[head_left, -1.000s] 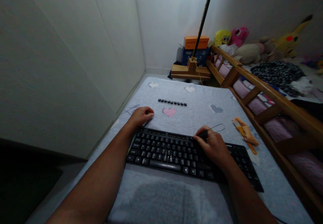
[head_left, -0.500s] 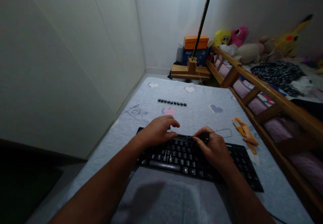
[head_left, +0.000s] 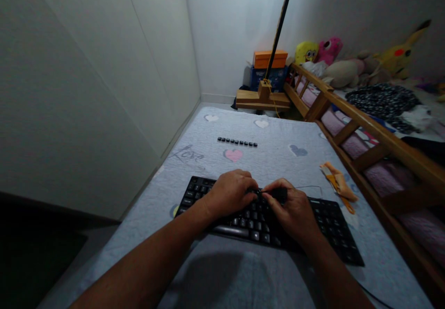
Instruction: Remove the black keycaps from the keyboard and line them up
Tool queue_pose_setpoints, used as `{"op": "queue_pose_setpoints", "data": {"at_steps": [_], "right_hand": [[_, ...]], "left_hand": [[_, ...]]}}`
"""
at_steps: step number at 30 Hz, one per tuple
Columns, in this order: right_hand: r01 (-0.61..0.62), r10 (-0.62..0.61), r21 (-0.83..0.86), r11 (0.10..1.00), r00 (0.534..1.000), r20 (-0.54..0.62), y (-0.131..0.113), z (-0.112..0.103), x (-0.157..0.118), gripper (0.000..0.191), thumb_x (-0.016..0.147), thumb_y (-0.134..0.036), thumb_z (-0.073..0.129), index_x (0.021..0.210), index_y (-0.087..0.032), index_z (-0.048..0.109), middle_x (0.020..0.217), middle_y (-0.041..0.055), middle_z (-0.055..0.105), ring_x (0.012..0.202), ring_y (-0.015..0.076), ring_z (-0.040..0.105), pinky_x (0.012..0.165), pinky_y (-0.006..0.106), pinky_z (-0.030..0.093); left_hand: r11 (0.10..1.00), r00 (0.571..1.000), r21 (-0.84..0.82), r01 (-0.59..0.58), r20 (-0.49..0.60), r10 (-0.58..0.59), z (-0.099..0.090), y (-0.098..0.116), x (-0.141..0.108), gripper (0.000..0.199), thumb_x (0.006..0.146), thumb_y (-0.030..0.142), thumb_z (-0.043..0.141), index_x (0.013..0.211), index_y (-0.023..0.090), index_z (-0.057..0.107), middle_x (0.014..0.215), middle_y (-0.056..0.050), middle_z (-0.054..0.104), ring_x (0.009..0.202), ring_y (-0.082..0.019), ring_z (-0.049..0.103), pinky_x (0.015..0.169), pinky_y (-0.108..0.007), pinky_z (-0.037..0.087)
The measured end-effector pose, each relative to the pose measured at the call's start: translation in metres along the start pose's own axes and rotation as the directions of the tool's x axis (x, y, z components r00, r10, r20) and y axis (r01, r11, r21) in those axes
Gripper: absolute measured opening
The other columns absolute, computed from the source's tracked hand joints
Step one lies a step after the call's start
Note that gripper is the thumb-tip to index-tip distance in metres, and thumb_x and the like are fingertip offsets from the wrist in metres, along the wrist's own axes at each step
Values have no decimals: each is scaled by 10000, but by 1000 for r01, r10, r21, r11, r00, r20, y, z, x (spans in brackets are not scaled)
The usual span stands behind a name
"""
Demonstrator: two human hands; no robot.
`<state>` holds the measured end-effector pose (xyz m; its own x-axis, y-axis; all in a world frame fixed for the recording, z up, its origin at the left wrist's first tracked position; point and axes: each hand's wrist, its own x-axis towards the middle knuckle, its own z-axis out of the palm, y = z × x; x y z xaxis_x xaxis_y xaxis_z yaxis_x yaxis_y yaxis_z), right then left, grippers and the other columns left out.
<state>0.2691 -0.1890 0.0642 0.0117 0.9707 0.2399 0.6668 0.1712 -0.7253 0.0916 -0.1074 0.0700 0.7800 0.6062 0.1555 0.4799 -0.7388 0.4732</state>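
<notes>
A black keyboard (head_left: 239,231) lies across the patterned cover, right under both hands. My right hand (head_left: 292,207) is closed on a keycap puller (head_left: 279,193) with a black body and a thin wire loop that sticks out to the right. Its thumb and forefinger meet at the upper rows of keys. My left hand (head_left: 232,190) bends over the same rows, thumb and forefinger closed around a keycap (head_left: 259,192) beside the right fingertips; the fingers partly hide it. Beyond the keyboard, several loose black keycaps (head_left: 237,142) stand in a straight row.
An orange-handled brush (head_left: 335,183) and an orange cloth (head_left: 344,189) lie to the right of the keyboard. A wooden bed rail (head_left: 375,135) runs along the right side, and a pale cabinet (head_left: 104,81) along the left. A cable (head_left: 371,295) trails at the lower right.
My left hand has moved right and slightly down, and its spread thumb and forefinger have closed beside the right hand's fingertips. The right hand has barely shifted, with the puller still in it.
</notes>
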Motion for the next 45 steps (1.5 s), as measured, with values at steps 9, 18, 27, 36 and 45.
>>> {"op": "queue_pose_setpoints", "data": {"at_steps": [9, 18, 27, 36, 45], "right_hand": [[76, -63, 98, 992, 990, -126, 3, 0, -3, 119, 753, -100, 522, 716, -213, 534, 847, 28, 651, 842, 187, 620, 786, 314, 473], [108, -107, 5, 994, 992, -61, 10, 3, -2, 223, 774, -96, 507, 898, -210, 652, 994, 54, 576, 969, 201, 569, 866, 335, 456], [91, -91, -47, 995, 996, -6, 10, 8, 1, 124, 824, -167, 574, 909, -211, 654, 895, 41, 574, 876, 187, 573, 786, 312, 476], [-41, 38, -228, 973, 999, -19, 28, -28, 54, 135, 791, -269, 613, 881, -208, 695, 843, 28, 698, 709, 165, 616, 697, 283, 461], [-167, 193, -428, 888, 981, 17, 70, -12, 144, 94, 741, -196, 661, 805, -206, 728, 758, 29, 721, 684, 159, 637, 630, 245, 429]], "left_hand": [[1000, 1000, 2, 5, -25, -5, 4, -2, 0, 142, 779, 253, 623, 882, 210, 711, 861, -49, 691, 844, -197, 620, 755, -303, 479], [998, 999, -60, -7, -32, 5, -1, 0, 0, 138, 795, 231, 633, 905, 210, 714, 863, -19, 691, 844, -172, 623, 765, -273, 473], [995, 999, -91, -33, -46, 29, 1, 0, 0, 147, 811, 231, 617, 927, 200, 703, 888, -34, 685, 855, -172, 626, 778, -283, 483], [944, 960, -239, 226, -109, -257, -40, -78, -7, 261, 796, 324, 606, 1000, 177, 675, 892, -42, 684, 695, -139, 588, 659, -269, 471], [869, 852, -316, 381, -245, -463, -16, -148, -11, 281, 759, 387, 556, 806, 146, 693, 767, -53, 705, 710, -187, 627, 686, -296, 464]]}}
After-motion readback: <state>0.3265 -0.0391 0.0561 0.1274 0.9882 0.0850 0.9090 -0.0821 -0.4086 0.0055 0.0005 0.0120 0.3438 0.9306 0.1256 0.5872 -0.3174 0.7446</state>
